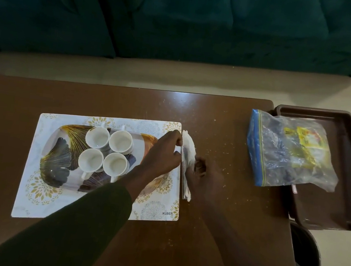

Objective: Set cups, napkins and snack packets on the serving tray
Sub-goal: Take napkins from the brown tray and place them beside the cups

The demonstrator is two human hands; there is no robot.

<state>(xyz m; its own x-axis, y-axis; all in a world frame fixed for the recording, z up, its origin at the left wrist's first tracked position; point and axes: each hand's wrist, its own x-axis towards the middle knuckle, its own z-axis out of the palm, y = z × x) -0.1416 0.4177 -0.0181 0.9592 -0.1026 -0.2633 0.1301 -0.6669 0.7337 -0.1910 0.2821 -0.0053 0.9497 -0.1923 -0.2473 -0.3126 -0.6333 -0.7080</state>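
Several white cups [106,152] stand grouped on a leaf-patterned serving tray [59,160], which rests on a white and gold placemat [34,194]. A stack of white napkins [188,148] is held on edge just off the placemat's right side. My left hand [163,153] pinches the stack's upper part from the left. My right hand [204,177] grips it from the right and lower down. A clear zip bag of snack packets [288,150] lies to the right, half on the table and half on a brown tray.
The brown table [213,227] is speckled with crumbs. A dark brown plastic tray [347,177] sits off its right edge, above a dark bin [305,261]. A teal sofa [185,18] runs along the far side.
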